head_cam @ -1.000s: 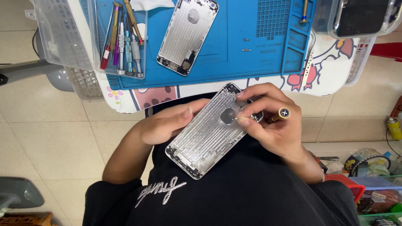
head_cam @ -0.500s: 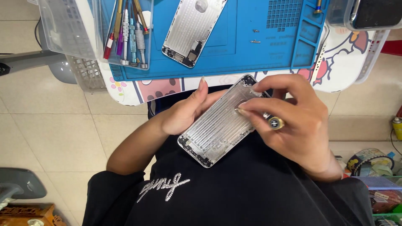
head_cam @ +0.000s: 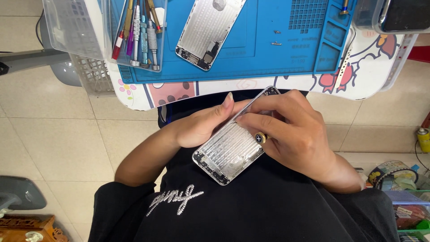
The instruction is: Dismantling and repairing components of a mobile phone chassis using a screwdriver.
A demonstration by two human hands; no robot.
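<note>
**A:** The silver phone housing [head_cam: 233, 145] was off the bench altogether, hanging over the lap, its long axis running from about seven o'clock up to one o'clock. The left hand [head_cam: 204, 123] cradled it from the ten o'clock side, fingers straight along the upper edge, thumb hidden underneath.

**B:** And the right hand [head_cam: 295, 134] came over from three o'clock, fingers curled down onto the top half of the shell, pinching a small screwdriver [head_cam: 261, 138] whose gold cap with a cross mark pointed up at the camera.

**A:** That was where it looked risky to me. With nothing solid under the housing, a push on that driver could have tipped the shell out of the left hand's light hold and down to the tiled floor [head_cam: 58, 134].

**B:** Or the tip could have skated across the bare metal and scratched it. I couldn't see the tip at all; the fingers covered it.

**A:** A loosened screw would likely have fallen into the black shirt [head_cam: 251, 210] rather than onto the blue work mat [head_cam: 286, 27] at twelve o'clock.

**B:** Where a second silver housing [head_cam: 208, 31] and the tray of screwdrivers [head_cam: 139, 33] sat well apart from both hands.
</note>
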